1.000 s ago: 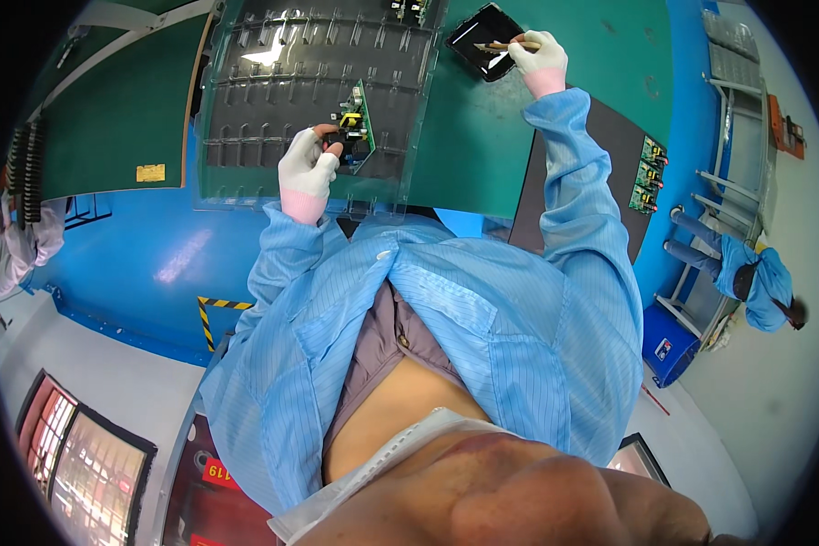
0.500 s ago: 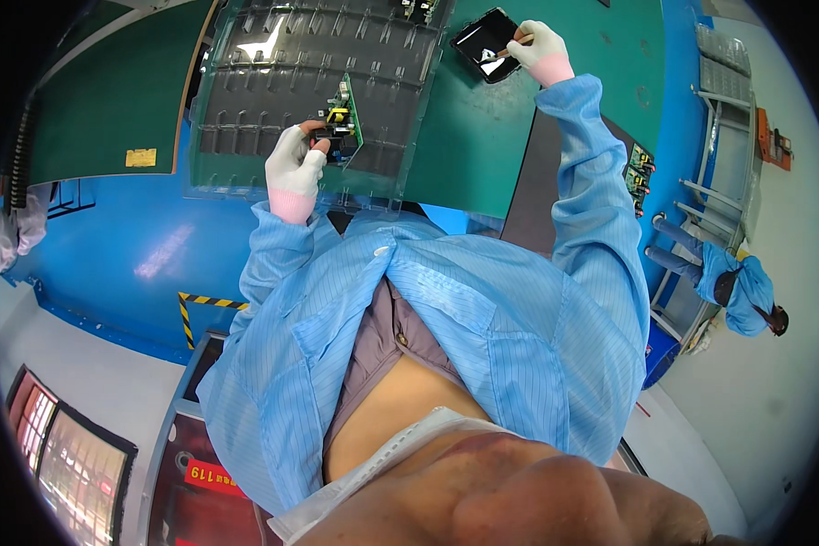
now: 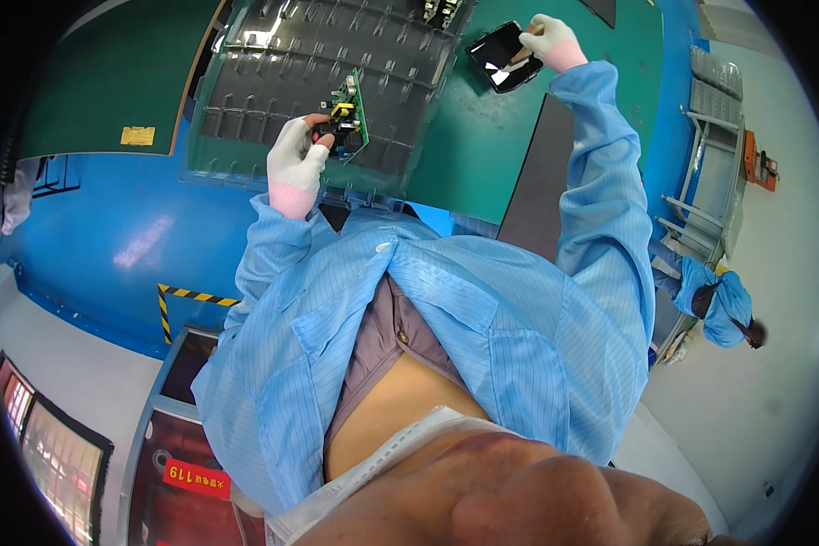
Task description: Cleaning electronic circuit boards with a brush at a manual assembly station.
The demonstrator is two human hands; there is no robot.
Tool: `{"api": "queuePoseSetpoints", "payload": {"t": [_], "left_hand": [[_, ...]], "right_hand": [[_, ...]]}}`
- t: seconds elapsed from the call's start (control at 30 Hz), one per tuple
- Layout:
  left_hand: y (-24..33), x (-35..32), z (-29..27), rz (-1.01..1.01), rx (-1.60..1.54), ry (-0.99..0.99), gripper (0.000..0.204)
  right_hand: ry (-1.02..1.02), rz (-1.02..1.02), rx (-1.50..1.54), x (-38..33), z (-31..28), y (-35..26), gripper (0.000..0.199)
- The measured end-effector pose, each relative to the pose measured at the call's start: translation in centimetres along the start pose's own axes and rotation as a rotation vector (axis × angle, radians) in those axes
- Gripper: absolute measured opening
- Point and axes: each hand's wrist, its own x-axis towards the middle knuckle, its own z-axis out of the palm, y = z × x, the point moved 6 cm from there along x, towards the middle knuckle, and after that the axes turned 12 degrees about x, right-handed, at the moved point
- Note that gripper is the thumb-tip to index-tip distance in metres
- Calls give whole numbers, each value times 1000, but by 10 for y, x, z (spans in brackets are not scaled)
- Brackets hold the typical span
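Observation:
My left hand (image 3: 298,164), in a white glove, grips a small green circuit board (image 3: 348,116) with a yellow part on it, held above a clear ribbed plastic tray (image 3: 273,73). My right hand (image 3: 548,40), also gloved, holds a thin brush-like stick (image 3: 521,56) whose tip rests in a small black dish (image 3: 500,60) on the green bench top. Both arms wear light blue coat sleeves.
A dark mat (image 3: 541,173) lies on the green bench (image 3: 482,146) right of the tray. More boards (image 3: 441,9) sit at the tray's far end. A metal rack (image 3: 714,182) stands at the right, with another person in blue (image 3: 719,305) beside it. Blue floor with striped tape (image 3: 187,296) lies to the left.
My left hand has kept the board over the tray, shifting slightly. My right hand stays at the black dish with the stick. The view has tilted a little.

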Motion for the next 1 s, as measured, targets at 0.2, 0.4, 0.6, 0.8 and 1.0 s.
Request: {"api": "queuePoseSetpoints", "payload": {"t": [0.2,0.4,0.6,0.8,1.0], "left_hand": [[5,2,-4,23,41,2,28],[1,4,-7,19,72,-22,28],[11,7,-5,167,132,-27,32],[43,8,-10,353,363,-3,34],[70,11,-12,564,450,-87,42]], "right_hand": [[98,32,195,2,4,4,25],[345,265,113,5,-9,33,26],[502,349,-99,13,-6,65,28],[540,321,267,-7,-41,29,24],[575,28,833,-92,-77,-40,23]]}}
